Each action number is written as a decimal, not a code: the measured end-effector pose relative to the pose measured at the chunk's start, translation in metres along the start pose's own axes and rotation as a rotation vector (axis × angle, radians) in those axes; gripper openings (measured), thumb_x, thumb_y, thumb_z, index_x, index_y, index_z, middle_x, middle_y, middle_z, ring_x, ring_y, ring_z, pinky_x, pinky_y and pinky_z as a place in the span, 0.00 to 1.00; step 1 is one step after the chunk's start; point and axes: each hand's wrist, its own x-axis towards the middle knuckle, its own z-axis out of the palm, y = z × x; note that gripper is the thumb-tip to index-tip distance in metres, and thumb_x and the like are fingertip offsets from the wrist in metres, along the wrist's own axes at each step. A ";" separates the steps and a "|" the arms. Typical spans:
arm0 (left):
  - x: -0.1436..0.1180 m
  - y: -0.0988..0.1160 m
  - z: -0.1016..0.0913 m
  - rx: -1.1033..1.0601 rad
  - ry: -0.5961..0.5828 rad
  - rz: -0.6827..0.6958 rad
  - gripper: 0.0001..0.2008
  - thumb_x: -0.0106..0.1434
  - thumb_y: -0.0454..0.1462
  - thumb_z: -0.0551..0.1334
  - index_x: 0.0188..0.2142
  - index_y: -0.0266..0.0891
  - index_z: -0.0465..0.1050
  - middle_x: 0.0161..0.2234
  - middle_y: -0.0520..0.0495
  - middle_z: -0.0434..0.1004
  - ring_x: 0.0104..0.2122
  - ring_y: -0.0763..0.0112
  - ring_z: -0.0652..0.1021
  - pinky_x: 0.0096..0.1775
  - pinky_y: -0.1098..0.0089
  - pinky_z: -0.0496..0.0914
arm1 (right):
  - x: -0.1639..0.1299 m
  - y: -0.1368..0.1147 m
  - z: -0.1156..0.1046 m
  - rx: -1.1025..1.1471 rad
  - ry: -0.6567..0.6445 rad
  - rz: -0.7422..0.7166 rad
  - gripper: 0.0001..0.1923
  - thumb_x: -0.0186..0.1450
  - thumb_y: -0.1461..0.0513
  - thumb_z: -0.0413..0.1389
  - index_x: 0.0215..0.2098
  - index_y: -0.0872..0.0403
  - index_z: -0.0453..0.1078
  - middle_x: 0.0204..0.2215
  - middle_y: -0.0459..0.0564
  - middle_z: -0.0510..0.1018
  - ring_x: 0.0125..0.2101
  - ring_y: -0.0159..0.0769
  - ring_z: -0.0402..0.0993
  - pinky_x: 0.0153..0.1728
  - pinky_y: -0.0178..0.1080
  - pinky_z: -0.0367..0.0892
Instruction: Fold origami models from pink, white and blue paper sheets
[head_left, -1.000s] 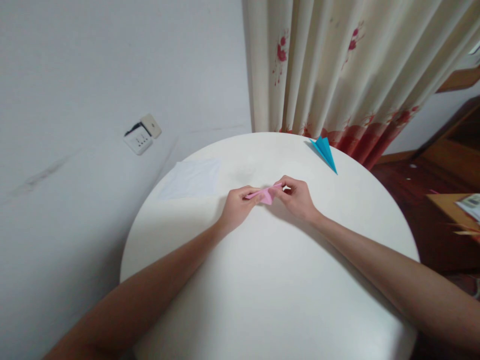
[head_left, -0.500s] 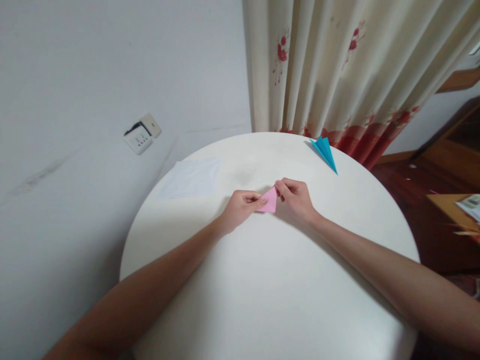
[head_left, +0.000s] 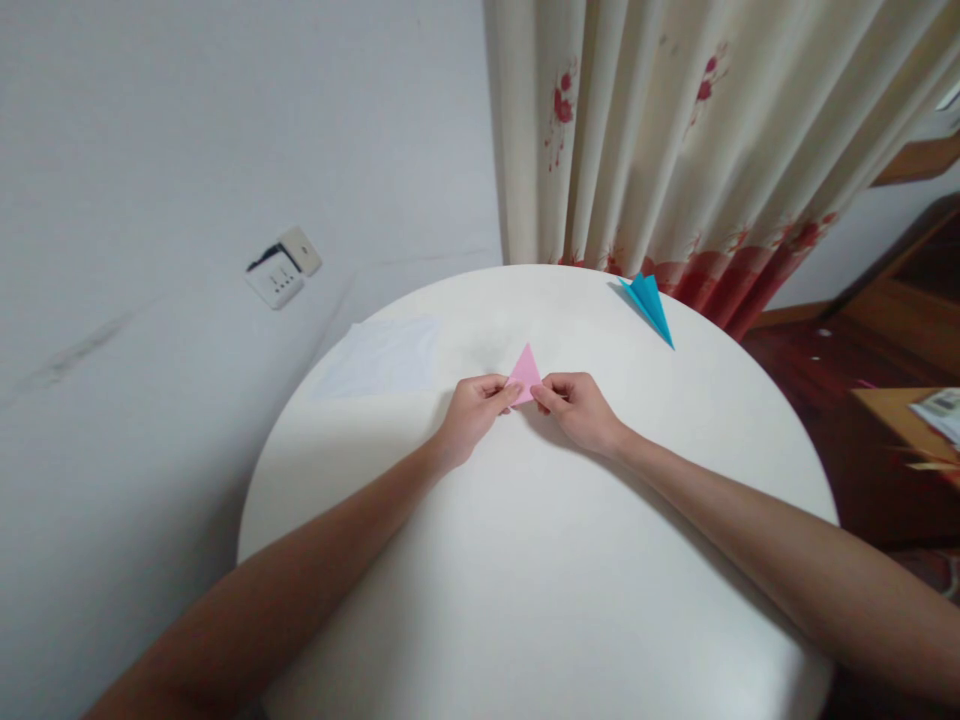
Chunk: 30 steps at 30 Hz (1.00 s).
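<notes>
left arm: enters from lower left, reaching to frame centre
left hand (head_left: 472, 412): fingers pinched shut
right arm: enters from lower right
right hand (head_left: 577, 408): fingers pinched, knuckles up

Folded paper (head_left: 524, 372) between hands, on table (head_left: 555, 600)

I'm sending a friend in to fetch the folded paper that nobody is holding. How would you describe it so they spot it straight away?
Start at the round white table and look to its far edge, just in front of the flowered curtain. There lies the blue folded paper, a narrow pointed dart shape. It is the only blue piece; the pink triangle sits between the person's hands, and the white sheet lies flat.
</notes>
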 end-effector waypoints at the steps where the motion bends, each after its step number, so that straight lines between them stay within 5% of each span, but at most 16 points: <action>1: 0.000 0.000 0.000 0.023 -0.010 -0.008 0.16 0.57 0.47 0.68 0.31 0.35 0.79 0.27 0.47 0.77 0.28 0.72 0.73 0.32 0.72 0.65 | 0.001 0.000 0.000 -0.001 0.014 -0.002 0.19 0.66 0.54 0.52 0.21 0.56 0.66 0.18 0.42 0.64 0.22 0.28 0.56 0.24 0.35 0.51; 15: -0.002 0.003 0.001 0.051 -0.038 -0.071 0.19 0.56 0.50 0.66 0.23 0.34 0.76 0.23 0.46 0.76 0.24 0.73 0.71 0.30 0.71 0.65 | 0.002 0.003 0.001 -0.022 0.184 0.022 0.17 0.65 0.56 0.51 0.22 0.55 0.66 0.18 0.44 0.68 0.21 0.30 0.60 0.24 0.35 0.54; 26: 0.000 -0.002 -0.002 -0.076 0.033 -0.100 0.15 0.57 0.46 0.66 0.30 0.33 0.78 0.24 0.48 0.74 0.24 0.75 0.72 0.29 0.71 0.64 | 0.013 0.016 -0.015 0.004 0.361 0.123 0.18 0.65 0.55 0.50 0.20 0.54 0.66 0.17 0.45 0.69 0.19 0.30 0.61 0.23 0.35 0.55; 30: 0.002 -0.004 -0.002 -0.127 0.106 -0.078 0.17 0.60 0.48 0.64 0.33 0.34 0.76 0.27 0.47 0.73 0.26 0.73 0.73 0.29 0.72 0.64 | 0.013 0.018 -0.015 0.049 0.337 0.132 0.18 0.65 0.53 0.51 0.22 0.55 0.66 0.17 0.44 0.69 0.18 0.29 0.60 0.23 0.35 0.55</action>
